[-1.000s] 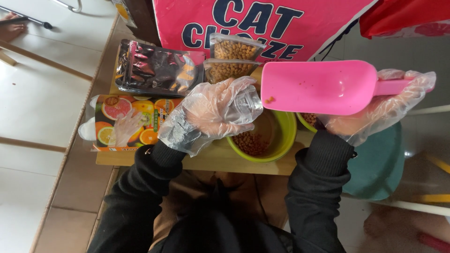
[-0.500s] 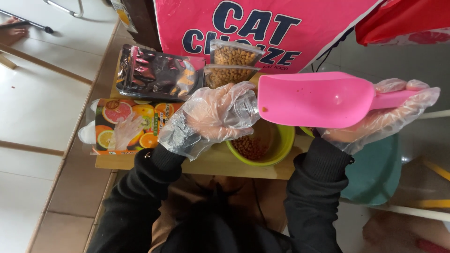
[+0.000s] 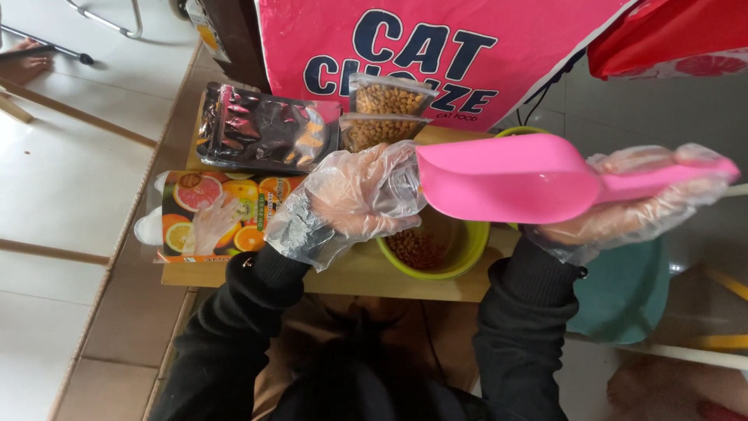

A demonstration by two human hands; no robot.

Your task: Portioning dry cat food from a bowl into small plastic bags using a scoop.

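Since a second ago, I am lifting the pink scoop higher across the frame's middle, my gloved right hand closing around its handle, while my gloved left hand is cupping its mouth above the green bowl of kibble

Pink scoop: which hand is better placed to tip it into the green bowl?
Probably the right hand: it holds the pink scoop by the handle, right above the green bowl of kibble. The left hand only touches the scoop's front edge.

Right hand holds pink scoop over green bowl.
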